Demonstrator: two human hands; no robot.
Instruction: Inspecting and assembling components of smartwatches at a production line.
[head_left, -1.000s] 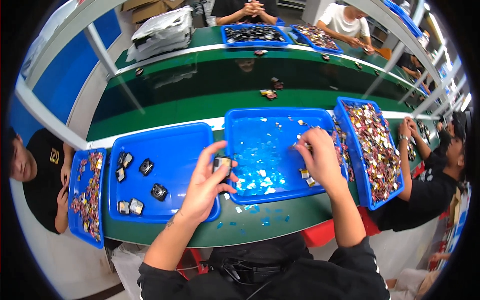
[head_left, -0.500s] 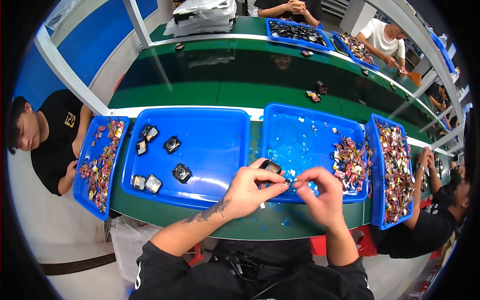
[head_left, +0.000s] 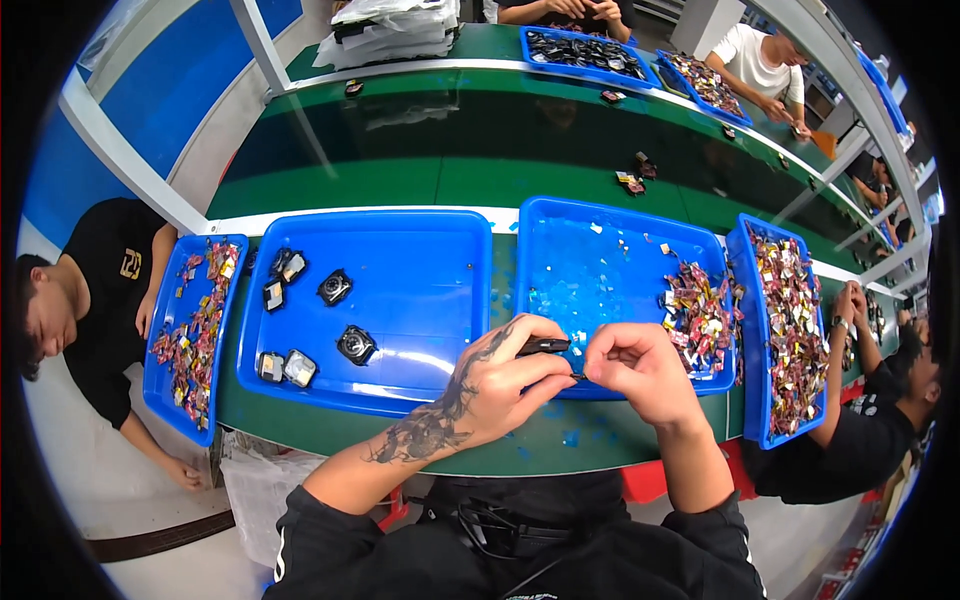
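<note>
Black casing (head_left: 545, 346) is in left hand (head_left: 508, 380); blue tray (head_left: 425, 290) holds similar casings (head_left: 356, 345).

Lighting bright and largely even; the left hand (head_left: 512, 385) and right hand (head_left: 642, 368) read clearly. Small highlights glint off the wide blue tray (head_left: 410, 275) — the glossy green belt (head_left: 340, 185) carries dark reflections. Fisheye distortion bends the white rail (head_left: 504, 218) — corners fall to black.

We wore a black short-sleeved top (head_left: 400, 565), white marks (head_left: 279, 558) edged our sleeves (head_left: 325, 530), a dark looped cable (head_left: 482, 546) hung at our front, shaded tattooing (head_left: 425, 432) covered our left forearm, reaching our bare left hand (head_left: 512, 375).
</note>
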